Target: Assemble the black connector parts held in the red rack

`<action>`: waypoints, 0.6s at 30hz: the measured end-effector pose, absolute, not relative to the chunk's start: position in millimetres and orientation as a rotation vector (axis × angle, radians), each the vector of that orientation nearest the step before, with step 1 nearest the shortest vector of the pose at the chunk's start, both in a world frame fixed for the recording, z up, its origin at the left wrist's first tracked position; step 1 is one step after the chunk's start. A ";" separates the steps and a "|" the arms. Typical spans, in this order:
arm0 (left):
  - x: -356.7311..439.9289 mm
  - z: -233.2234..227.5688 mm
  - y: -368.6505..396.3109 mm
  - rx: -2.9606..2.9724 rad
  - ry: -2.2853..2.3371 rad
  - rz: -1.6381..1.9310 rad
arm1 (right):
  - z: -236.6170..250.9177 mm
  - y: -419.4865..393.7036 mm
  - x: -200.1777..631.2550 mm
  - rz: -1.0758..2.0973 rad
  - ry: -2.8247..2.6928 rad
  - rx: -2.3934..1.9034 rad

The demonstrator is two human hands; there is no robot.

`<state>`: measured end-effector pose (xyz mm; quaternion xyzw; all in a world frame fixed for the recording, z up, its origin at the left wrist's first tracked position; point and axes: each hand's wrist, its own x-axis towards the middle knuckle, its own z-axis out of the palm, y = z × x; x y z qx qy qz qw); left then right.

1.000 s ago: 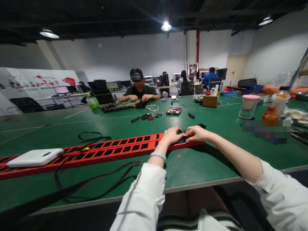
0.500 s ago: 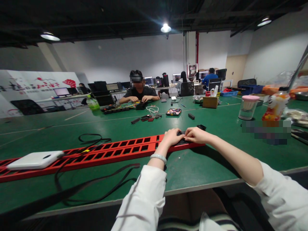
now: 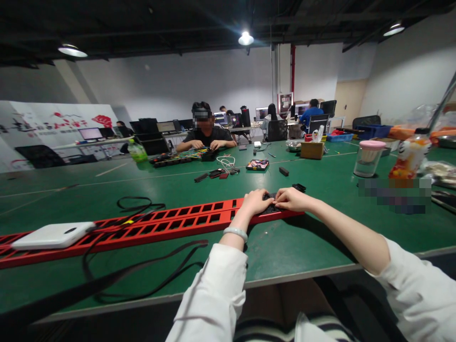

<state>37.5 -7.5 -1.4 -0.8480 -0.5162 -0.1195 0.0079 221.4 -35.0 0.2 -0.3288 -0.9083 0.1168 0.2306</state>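
A long red slotted frame [image 3: 185, 227] lies across the table, and a dark, rough-looking black piece [image 3: 270, 209] sits at its right end. My left hand [image 3: 255, 201] rests over the left side of that black piece, fingers curled against it. From the other side, my right hand [image 3: 291, 199] has its fingertips pinched together at the piece, almost meeting the left fingertips. Anything between the right fingertips is too small to make out. Just beyond my right hand lies a small black part [image 3: 299, 188].
A white power bank [image 3: 53, 236] lies on the frame's left part, with a black strap [image 3: 142, 266] looping nearby. A lidded cup [image 3: 368, 160] and a drink bottle [image 3: 409, 156] stand at right. Across the green table [image 3: 199, 190], a person [image 3: 204, 135] handles coloured wires.
My hands keep almost the same place and grip at the black piece. The view has shifted very slightly.
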 end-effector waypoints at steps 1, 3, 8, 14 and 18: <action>37.4 -1.2 -7.8 -2.650 -1.615 -0.372 | 0.2 -35.0 221.3 0.325 -2.494 -0.907; 37.2 -0.5 -8.7 -2.652 -1.619 -0.368 | 0.2 -35.0 221.1 0.339 -2.485 -0.914; 37.3 1.8 -11.3 -2.644 -1.653 -0.338 | 1.2 -36.2 220.4 0.372 -2.477 -0.929; 37.5 2.7 -12.6 -2.640 -1.639 -0.330 | 1.0 -32.8 223.0 0.268 -2.485 -0.924; 37.5 1.6 -11.9 -2.639 -1.639 -0.337 | 1.7 -22.0 236.7 0.094 -2.433 -1.101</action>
